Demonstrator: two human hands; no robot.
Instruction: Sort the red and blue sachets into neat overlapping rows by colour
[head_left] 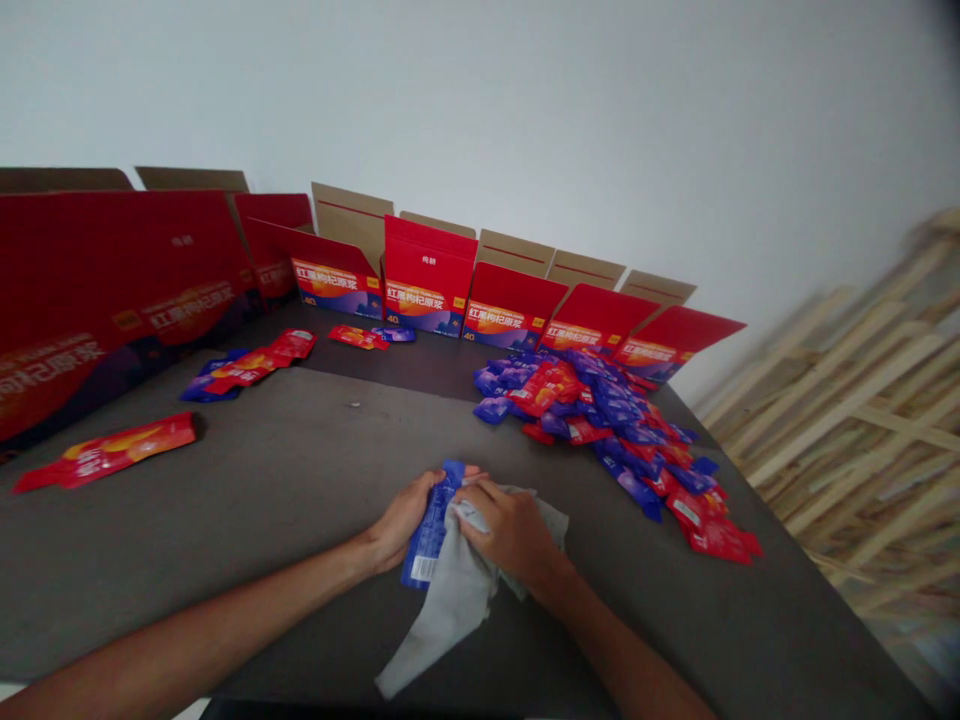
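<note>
Near the front of the dark table, my left hand (411, 515) grips a blue pouch (430, 535), its barcode end pointing towards me. My right hand (511, 528) is closed on a light grey cloth (455, 600), which it presses against the pouch's right side. One end of the cloth hangs down to the left, and another part sticks out behind the right hand. The fingers of my left hand are partly hidden behind the pouch. To the right of my hands lies a heap of blue and red pouches (592, 395).
Open red cardboard boxes (427, 280) line the table's back, and larger red boxes (127, 300) stand at the left. A single red pouch (112, 450) lies front left, with small groups of pouches (251, 368) behind it. Wooden slats (862, 420) stand beyond the right edge.
</note>
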